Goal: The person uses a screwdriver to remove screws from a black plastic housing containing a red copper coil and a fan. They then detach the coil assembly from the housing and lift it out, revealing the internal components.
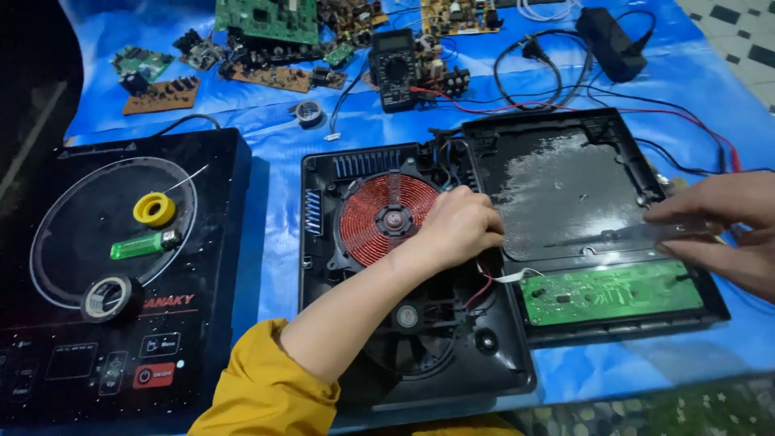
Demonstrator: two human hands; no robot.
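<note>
Left hand [456, 226] curled, fingertips inside the opened induction cooker base [404, 266] beside the copper coil [387, 218]. Right hand [718, 230] pinches a thin metal tool [622, 236] over the upturned cover [565, 186]. Advise: steady base, spare the wires [483, 287].

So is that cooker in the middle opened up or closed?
Opened up. The cooker's base shows its copper coil and fan; its lid lies flipped alongside.

Opened black induction cooker base [412, 323] flat on blue sheet, copper-red coil [387, 218] exposed; lid [565, 186] flipped alongside.
</note>
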